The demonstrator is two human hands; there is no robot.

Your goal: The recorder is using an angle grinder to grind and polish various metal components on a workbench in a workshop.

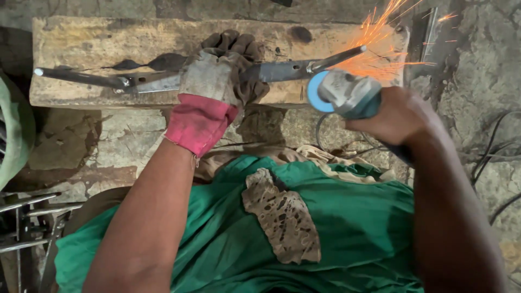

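Note:
A long flat metal piece (282,69) with a rod at each end lies across a wooden block (97,40). My left hand (220,73), in a worn grey glove with a red cuff, presses down on the middle of the metal piece. My bare right hand (393,114) grips a grey angle grinder (347,92) with a blue disc guard. The grinder's disc meets the right-hand rod of the piece, and orange sparks (380,49) fly up and to the right.
A green cloth with a burnt patch (282,217) covers my lap below the hands. Metal rods (32,209) lie at the lower left. Dark cables (494,152) trail over the rough concrete floor at the right. A green object (13,130) sits at the left edge.

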